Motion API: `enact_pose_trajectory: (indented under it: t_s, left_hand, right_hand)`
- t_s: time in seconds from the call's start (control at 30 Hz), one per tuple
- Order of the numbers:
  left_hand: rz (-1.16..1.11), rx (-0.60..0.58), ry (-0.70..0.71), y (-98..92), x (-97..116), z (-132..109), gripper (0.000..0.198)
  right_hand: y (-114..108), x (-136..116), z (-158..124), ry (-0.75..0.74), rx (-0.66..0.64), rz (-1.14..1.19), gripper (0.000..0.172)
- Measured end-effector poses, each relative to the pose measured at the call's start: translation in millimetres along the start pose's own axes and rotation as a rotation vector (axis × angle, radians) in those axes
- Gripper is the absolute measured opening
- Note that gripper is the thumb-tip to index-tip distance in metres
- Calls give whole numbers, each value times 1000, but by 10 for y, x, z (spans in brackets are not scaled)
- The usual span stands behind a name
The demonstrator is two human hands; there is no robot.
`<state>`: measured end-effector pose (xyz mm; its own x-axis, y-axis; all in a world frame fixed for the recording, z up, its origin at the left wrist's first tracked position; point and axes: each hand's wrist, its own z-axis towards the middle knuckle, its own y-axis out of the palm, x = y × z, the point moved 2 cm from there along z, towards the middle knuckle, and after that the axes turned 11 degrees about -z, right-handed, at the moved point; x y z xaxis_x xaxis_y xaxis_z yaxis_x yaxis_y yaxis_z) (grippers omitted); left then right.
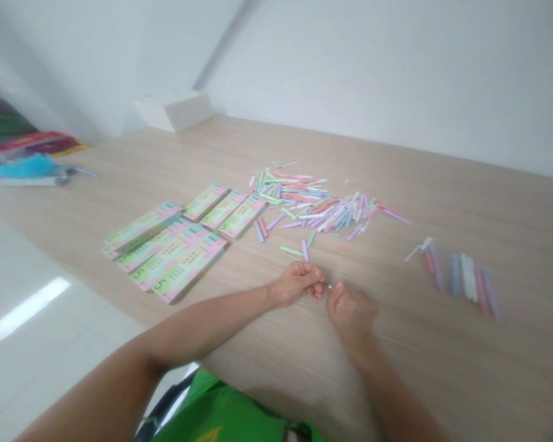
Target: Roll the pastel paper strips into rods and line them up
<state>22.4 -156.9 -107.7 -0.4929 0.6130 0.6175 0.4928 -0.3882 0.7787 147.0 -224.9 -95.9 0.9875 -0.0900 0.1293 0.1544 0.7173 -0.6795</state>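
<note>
My left hand (300, 283) is closed in a pinch, and a thin dark stick with a pale end (327, 285) pokes out from its fingertips. My right hand (350, 309) is closed like a fist with the thumb on top, gripping the other end of that stick; whatever else lies inside the fist is hidden. Just beyond my left hand lie a purple stick (305, 250) and a green stick (290, 251). Farther back spreads a loose pile of pastel, pen-like sticks (299, 191), too small and blurred to name surely.
Green-and-pink boxes marked 5 (184, 270) stand in two rows at left. Several pastel sticks (470, 276) lie side by side at right. A white box (177, 112) sits by the wall. Blue and red items (32, 162) are at the far-left edge of the wooden table (419, 380).
</note>
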Motion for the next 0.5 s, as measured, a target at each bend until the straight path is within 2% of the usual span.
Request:
enact_pose_trajectory:
  t_s: [0.13,0.27,0.4,0.5]
  left_hand:
    - [-1,6,-1,0,6,-4,44]
    - [44,32,41,-16,0,8,45]
    - [216,157,165,-27,6,11,43]
    - [347,200,160,-3,6,1,41]
  right_hand:
    - [16,12,-14,6,-2,29,37]
    - [-1,-2,16,-3,-28,-48,40]
    - [-34,-50,58,25,-202,-165,46]
    - [-43,-79,67,59,-348,-194,50]
